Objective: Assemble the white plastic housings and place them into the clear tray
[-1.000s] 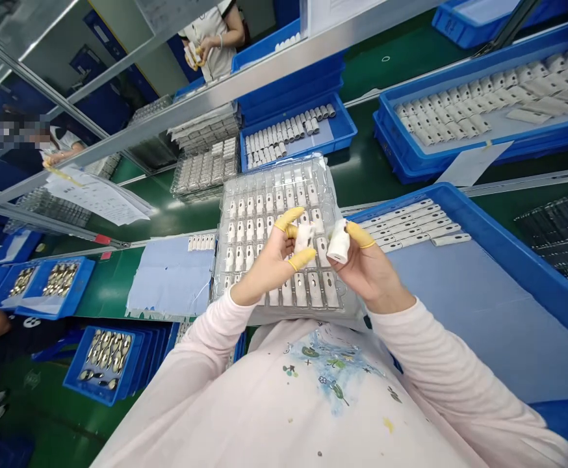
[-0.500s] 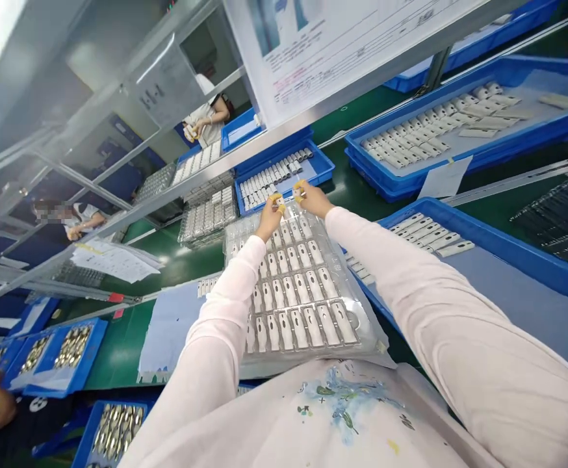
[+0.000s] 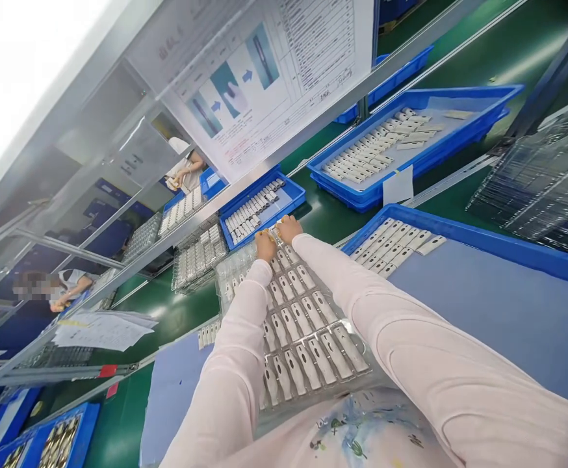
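A clear plastic tray lies in front of me, its pockets filled with rows of white handle-shaped parts, each with a dark oval hole. Both my arms reach over it to the far end. My left hand, wearing yellow finger cots, has its fingers bent together at the far rows; what it pinches is mostly hidden. Close beside it, my right hand has its fingertips closed on a small white part at the tray's far edge. My left sleeve covers the tray's left side.
At right is a blue bin with white parts on blue lining. Farther back stand more blue bins and stacked filled trays. A metal rail with an instruction sheet crosses above. Two co-workers sit beyond it.
Both hands have gone from holding white parts over the tray's middle to its far end, then down onto the far rows. The view has tilted and shifted, showing more of the instruction sheet.
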Action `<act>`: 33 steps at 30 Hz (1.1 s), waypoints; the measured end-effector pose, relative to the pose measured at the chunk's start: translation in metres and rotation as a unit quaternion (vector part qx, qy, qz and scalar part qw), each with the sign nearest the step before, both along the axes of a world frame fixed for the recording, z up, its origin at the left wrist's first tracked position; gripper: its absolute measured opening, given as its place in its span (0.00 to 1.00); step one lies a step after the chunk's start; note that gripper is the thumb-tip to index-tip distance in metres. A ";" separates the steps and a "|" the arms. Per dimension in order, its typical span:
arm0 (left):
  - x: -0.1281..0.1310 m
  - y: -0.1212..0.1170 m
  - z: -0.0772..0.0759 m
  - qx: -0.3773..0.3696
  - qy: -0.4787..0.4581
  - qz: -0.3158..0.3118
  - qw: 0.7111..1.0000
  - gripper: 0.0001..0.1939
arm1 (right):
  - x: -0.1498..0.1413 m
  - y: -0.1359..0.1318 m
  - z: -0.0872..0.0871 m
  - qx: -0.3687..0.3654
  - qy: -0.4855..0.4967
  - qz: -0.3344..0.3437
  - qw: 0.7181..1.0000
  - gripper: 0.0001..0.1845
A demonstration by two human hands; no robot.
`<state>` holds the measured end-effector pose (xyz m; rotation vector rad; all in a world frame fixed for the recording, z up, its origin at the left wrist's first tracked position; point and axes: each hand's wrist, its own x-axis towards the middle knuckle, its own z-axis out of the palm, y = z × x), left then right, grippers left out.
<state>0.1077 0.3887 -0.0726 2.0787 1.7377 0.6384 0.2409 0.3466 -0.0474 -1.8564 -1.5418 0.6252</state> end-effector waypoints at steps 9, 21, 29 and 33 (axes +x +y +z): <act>-0.023 -0.010 -0.006 0.028 0.026 -0.007 0.999 0.23 | 0.028 -0.028 -0.052 0.044 -0.012 -0.071 0.996 0.24; -0.200 -0.113 -0.008 -0.006 0.106 -0.022 0.994 0.21 | 0.146 -0.192 -0.187 -0.143 -0.075 -0.173 0.972 0.22; -0.194 -0.127 -0.021 0.011 0.151 -0.008 0.988 0.22 | 0.090 -0.208 -0.214 -0.188 -0.124 -0.138 0.965 0.25; -0.198 -0.136 -0.018 0.000 0.160 -0.017 0.987 0.23 | 0.088 -0.214 -0.216 -0.196 -0.125 -0.141 0.962 0.25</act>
